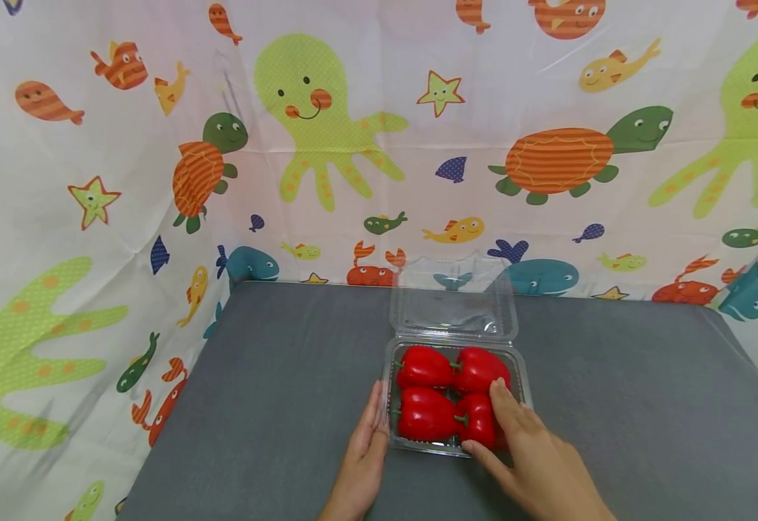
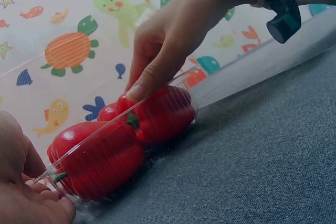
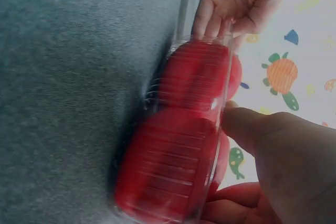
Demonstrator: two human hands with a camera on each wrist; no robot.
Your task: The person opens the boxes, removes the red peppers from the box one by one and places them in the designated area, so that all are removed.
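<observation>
A clear plastic clamshell container (image 1: 431, 450) rests on the grey table, its lid (image 1: 453, 311) tipped back behind it. Inside lie several glossy red bell peppers with green stems. My left hand (image 1: 362, 459) is at the container's left side, pinching its rim between thumb and fingers in the right wrist view. My right hand (image 1: 544, 456) holds the front right bell pepper (image 1: 475, 420), thumb at its near side and fingers over its far side. That pepper sits among the others, partly hidden by the hand. In the left wrist view, another bell pepper (image 2: 100, 156) shows through the ribbed wall.
A grey cloth-like tabletop (image 1: 287, 376) extends on both sides of the container. Behind and to the left hangs a white curtain (image 1: 379, 130) printed with sea animals. The lid's back edge reaches close to the curtain. A dark device (image 2: 283, 14) is strapped on the right wrist.
</observation>
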